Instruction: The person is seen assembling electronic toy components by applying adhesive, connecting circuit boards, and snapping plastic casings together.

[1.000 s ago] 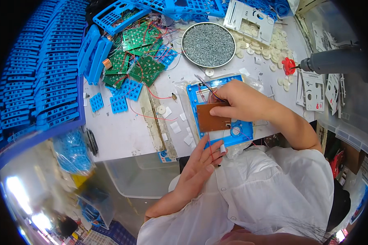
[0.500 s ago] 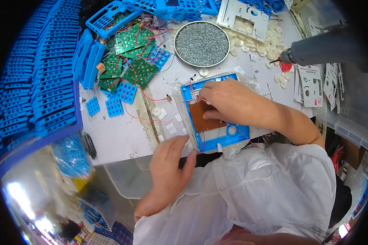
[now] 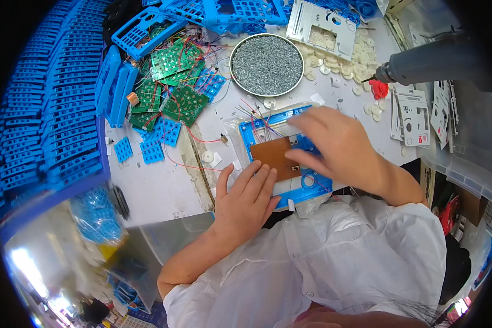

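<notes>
A blue plastic housing (image 3: pixel 318 187) lies on the worktable in front of me, on a clear plastic bag. Inside it sits a brown circuit board (image 3: pixel 272 154), with several thin coloured wires (image 3: pixel 264 124) sticking out beyond its far edge. My left hand (image 3: pixel 246 194) lies with spread fingers, the fingertips resting on the board's near left edge. Over the right side of the housing is my right hand (image 3: pixel 336 145), slightly blurred. Its thumb and fingers are apart with nothing visible between them, the thumb close to the board's right edge.
A round dish of screws (image 3: pixel 267 64) stands beyond the housing. Green circuit boards (image 3: pixel 187 105) and blue keypads lie to its left, beside stacked blue housings (image 3: pixel 65 98). A power screwdriver (image 3: pixel 421 65) hangs at right, near white discs (image 3: pixel 361 49) and white panels (image 3: pixel 413 117).
My left hand has moved up and right onto the brown board. My right hand has let go near the board's far end and moved right, its fingers opening. The wires now fan out.
</notes>
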